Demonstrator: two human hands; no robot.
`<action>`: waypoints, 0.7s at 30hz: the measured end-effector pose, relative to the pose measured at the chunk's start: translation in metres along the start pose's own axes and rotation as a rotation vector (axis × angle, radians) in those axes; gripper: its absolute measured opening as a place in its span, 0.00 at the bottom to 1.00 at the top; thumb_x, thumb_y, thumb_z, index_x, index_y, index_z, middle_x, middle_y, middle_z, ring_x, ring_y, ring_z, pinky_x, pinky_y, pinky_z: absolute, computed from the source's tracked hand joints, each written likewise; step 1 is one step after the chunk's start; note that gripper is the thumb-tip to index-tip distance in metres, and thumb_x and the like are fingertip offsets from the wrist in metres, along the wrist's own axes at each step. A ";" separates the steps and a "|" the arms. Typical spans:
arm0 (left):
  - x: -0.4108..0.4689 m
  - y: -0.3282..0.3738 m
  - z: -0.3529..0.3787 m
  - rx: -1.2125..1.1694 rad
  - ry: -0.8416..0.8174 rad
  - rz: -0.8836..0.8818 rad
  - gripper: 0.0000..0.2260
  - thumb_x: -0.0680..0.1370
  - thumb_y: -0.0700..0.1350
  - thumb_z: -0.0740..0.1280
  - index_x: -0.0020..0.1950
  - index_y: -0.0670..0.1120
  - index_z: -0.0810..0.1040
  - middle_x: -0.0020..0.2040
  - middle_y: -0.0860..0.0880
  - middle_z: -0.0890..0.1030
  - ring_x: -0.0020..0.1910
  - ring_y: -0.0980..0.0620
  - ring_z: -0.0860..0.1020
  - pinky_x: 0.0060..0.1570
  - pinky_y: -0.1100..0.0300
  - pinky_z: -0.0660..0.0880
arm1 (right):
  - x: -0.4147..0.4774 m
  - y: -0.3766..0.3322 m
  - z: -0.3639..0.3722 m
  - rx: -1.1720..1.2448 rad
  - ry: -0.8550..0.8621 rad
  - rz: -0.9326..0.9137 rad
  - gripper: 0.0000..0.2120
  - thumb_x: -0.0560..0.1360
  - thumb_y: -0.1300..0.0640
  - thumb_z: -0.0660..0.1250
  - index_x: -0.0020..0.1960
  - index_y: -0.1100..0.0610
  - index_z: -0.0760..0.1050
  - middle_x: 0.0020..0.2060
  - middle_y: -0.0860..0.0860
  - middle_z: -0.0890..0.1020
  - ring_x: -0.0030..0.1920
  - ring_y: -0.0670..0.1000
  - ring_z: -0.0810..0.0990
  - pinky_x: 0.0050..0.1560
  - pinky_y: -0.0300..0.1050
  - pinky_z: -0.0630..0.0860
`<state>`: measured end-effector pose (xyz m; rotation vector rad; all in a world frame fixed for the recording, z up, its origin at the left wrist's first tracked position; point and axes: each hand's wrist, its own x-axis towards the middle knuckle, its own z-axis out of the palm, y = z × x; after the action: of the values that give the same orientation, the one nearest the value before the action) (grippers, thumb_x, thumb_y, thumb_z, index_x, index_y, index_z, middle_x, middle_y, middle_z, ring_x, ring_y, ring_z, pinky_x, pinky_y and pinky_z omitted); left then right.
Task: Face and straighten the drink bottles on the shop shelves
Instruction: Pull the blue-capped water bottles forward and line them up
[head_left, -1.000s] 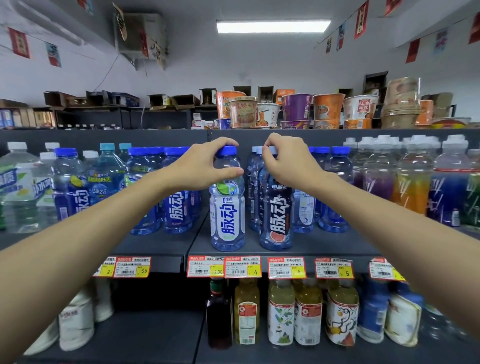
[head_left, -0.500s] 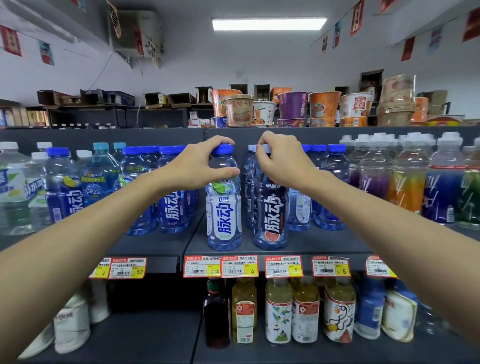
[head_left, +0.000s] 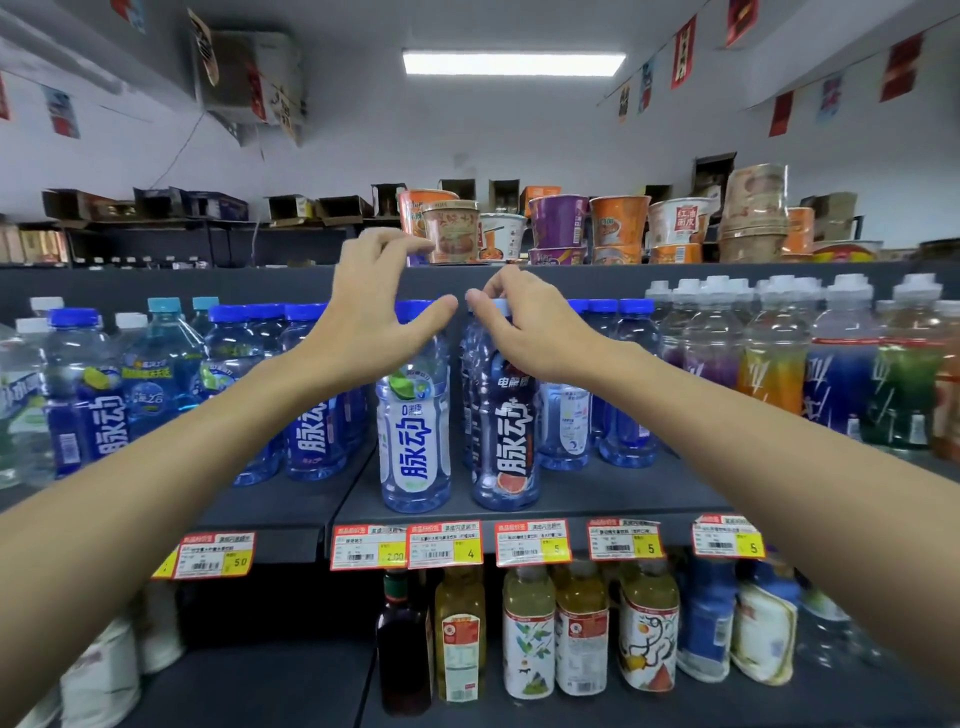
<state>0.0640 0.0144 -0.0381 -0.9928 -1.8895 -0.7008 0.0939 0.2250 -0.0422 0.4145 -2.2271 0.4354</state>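
Two drink bottles stand upright side by side at the front edge of the middle shelf (head_left: 597, 493), labels facing me. One has a white label (head_left: 415, 447), the other a dark label (head_left: 506, 441). My left hand (head_left: 369, 317) hovers just above the white-label bottle's blue cap, fingers spread and lifted, thumb pointing right. Over the dark-label bottle's top sits my right hand (head_left: 524, 332), its thumb and curled fingers pinching the cap, which is mostly hidden.
More blue-capped bottles (head_left: 311, 426) fill the shelf to the left and behind. White-capped coloured drinks (head_left: 769, 364) stand to the right. Noodle cups (head_left: 561, 223) sit on the shelf above, price tags (head_left: 447, 543) line the edge, and bottles (head_left: 530, 639) stand below.
My left hand has let go of the white-label bottle's cap and lifted, fingers spreading. My right hand stays on the dark-label bottle's cap. Both bottles remain in place.
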 end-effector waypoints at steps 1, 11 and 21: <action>0.004 0.007 0.000 0.017 0.036 0.038 0.23 0.78 0.56 0.67 0.70 0.48 0.72 0.66 0.49 0.69 0.68 0.51 0.65 0.70 0.52 0.64 | 0.001 0.004 -0.006 0.015 0.015 -0.001 0.18 0.83 0.40 0.53 0.52 0.53 0.71 0.49 0.49 0.77 0.49 0.50 0.75 0.47 0.48 0.69; 0.038 0.052 0.035 0.384 -0.361 0.183 0.32 0.75 0.67 0.64 0.72 0.47 0.72 0.67 0.49 0.75 0.66 0.49 0.71 0.67 0.51 0.64 | 0.011 0.087 -0.049 -0.552 -0.305 0.072 0.24 0.82 0.37 0.54 0.69 0.52 0.71 0.55 0.54 0.82 0.57 0.59 0.78 0.61 0.54 0.65; 0.043 0.060 0.037 0.331 -0.347 0.091 0.24 0.78 0.63 0.63 0.65 0.47 0.79 0.61 0.50 0.80 0.59 0.51 0.76 0.59 0.55 0.71 | 0.024 0.090 -0.070 -0.265 -0.378 0.040 0.20 0.81 0.43 0.63 0.64 0.56 0.79 0.57 0.51 0.82 0.55 0.52 0.78 0.59 0.50 0.72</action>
<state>0.0858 0.0900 -0.0131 -1.0222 -2.1532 -0.1565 0.0863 0.3319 0.0036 0.3309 -2.6195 0.0800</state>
